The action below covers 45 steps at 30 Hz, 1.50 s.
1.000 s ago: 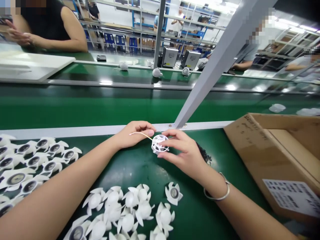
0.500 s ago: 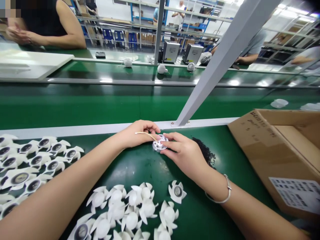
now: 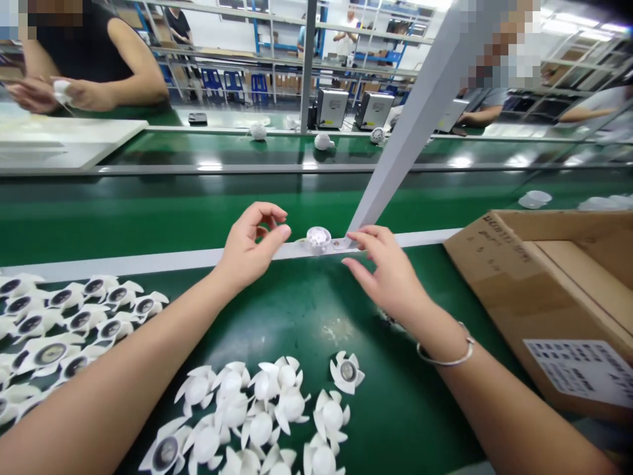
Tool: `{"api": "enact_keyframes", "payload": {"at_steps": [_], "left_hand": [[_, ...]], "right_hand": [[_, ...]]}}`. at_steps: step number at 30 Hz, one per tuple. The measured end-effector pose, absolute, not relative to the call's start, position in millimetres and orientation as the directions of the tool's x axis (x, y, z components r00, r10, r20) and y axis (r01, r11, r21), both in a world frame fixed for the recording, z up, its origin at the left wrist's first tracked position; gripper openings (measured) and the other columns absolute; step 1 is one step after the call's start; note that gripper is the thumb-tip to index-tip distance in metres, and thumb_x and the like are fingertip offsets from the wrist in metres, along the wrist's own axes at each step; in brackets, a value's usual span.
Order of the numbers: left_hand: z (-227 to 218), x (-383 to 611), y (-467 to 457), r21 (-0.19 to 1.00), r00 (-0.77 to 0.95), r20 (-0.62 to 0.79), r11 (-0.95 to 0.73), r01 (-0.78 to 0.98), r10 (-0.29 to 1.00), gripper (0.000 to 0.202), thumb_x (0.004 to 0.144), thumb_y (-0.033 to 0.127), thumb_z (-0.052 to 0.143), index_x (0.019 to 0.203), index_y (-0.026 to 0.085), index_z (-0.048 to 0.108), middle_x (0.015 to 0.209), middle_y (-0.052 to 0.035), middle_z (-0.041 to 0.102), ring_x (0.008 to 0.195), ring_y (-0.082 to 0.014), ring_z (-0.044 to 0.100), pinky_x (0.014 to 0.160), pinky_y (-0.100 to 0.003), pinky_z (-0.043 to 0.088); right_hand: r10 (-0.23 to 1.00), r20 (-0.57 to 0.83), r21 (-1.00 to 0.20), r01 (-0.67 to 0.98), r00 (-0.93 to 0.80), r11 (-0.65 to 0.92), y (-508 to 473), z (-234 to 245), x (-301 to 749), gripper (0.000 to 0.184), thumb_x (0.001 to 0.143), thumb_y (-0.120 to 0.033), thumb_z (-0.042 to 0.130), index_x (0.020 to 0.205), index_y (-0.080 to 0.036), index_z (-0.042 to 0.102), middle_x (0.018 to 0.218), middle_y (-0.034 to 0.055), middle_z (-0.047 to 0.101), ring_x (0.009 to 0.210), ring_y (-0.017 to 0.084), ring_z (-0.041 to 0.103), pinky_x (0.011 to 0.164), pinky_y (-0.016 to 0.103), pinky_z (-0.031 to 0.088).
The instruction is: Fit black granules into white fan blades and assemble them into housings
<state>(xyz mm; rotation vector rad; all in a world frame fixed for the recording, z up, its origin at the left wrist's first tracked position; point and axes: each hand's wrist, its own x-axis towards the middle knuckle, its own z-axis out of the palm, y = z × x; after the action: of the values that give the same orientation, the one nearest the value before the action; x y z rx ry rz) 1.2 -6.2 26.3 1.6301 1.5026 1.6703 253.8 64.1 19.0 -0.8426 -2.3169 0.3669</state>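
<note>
A small round white part with spokes (image 3: 318, 239), probably a fan motor housing, rests on the pale metal rail (image 3: 208, 258) at the far edge of the green work surface. A bit of its thin wire shows at its left side. Just left of it, my left hand (image 3: 254, 241) is apart from the part, fingers curved with a gap to the thumb, holding nothing. On the other side my right hand (image 3: 383, 267) has its thumb and fingers spread, also with nothing between them. Several white fan blades (image 3: 260, 425) lie nearer to me, one blade (image 3: 347, 373) a little separate.
More white fan blades (image 3: 62, 297) lie in rows at the left. A cardboard box (image 3: 499, 277) stands at the right, and a slanted metal post (image 3: 395, 158) rises from the rail. Beyond runs a green belt (image 3: 148, 211); across it a co-worker's hands (image 3: 82, 94) hold a small white part.
The round white part went from between my hands over the table onto the rail. Both hands have let go and moved apart. The co-worker's hands now hold a white part.
</note>
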Motion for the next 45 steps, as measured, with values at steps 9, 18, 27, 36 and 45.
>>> {"api": "enact_keyframes", "payload": {"at_steps": [9, 18, 27, 36, 45], "left_hand": [[52.2, 65.5, -46.4, 0.728, 0.783, -0.082, -0.500, 0.470, 0.616, 0.027, 0.090, 0.043, 0.065, 0.112, 0.031, 0.074, 0.129, -0.0043, 0.064, 0.122, -0.0241, 0.055, 0.097, -0.035, 0.045], [33.1, 29.1, -19.9, 0.795, 0.741, -0.091, -0.400, 0.457, 0.665, 0.032, 0.081, 0.033, 0.076, 0.113, 0.033, 0.075, 0.123, -0.0002, 0.069, 0.117, -0.0197, 0.058, 0.099, -0.028, 0.044], [12.6, 13.2, -5.6, 0.888, 0.625, 0.014, -0.297, 0.350, 0.780, 0.025, 0.072, 0.031, 0.083, 0.094, 0.023, 0.078, 0.104, -0.0023, 0.074, 0.096, -0.0160, 0.067, 0.089, -0.026, 0.050], [12.3, 22.6, -10.5, 0.898, 0.538, -0.062, -0.188, 0.398, 0.841, 0.048, 0.067, 0.030, 0.086, 0.101, 0.024, 0.052, 0.099, 0.0045, 0.075, 0.089, -0.0123, 0.064, 0.078, -0.025, 0.043], [9.2, 22.1, -8.0, 0.875, 0.527, -0.059, -0.210, 0.435, 0.848, 0.055, 0.062, 0.023, 0.085, 0.106, 0.025, 0.053, 0.091, 0.0052, 0.071, 0.087, -0.0146, 0.062, 0.075, -0.026, 0.040]], "right_hand": [[0.629, -0.090, -0.409, 0.604, -0.772, 0.684, 94.0, 45.6, 295.0, 0.012, 0.079, -0.018, 0.058, 0.073, -0.020, 0.069, 0.074, 0.0004, 0.065, 0.068, 0.014, 0.055, 0.065, 0.027, 0.043], [0.609, -0.257, -0.210, 0.659, -0.750, 0.722, 77.2, 46.3, 289.5, 0.018, 0.075, -0.011, 0.054, 0.061, -0.019, 0.063, 0.073, 0.0007, 0.062, 0.061, 0.012, 0.050, 0.057, 0.027, 0.034], [0.754, -0.203, 0.173, 0.735, -0.625, 0.656, 50.4, 36.3, 269.1, 0.022, 0.080, -0.007, 0.053, 0.061, -0.016, 0.056, 0.077, 0.0076, 0.061, 0.063, 0.015, 0.050, 0.053, 0.031, 0.026], [0.532, 0.090, -0.520, 0.416, -0.842, 0.746, 40.9, 36.1, 255.0, 0.009, 0.079, -0.010, 0.059, 0.076, -0.018, 0.058, 0.080, -0.0006, 0.058, 0.072, 0.012, 0.052, 0.067, 0.024, 0.040], [0.430, 0.212, -0.371, 0.335, -0.877, 0.866, 15.6, 12.1, 233.2, 0.010, 0.086, -0.016, 0.063, 0.076, -0.016, 0.061, 0.085, 0.0051, 0.062, 0.083, 0.019, 0.057, 0.072, 0.030, 0.046]]}}
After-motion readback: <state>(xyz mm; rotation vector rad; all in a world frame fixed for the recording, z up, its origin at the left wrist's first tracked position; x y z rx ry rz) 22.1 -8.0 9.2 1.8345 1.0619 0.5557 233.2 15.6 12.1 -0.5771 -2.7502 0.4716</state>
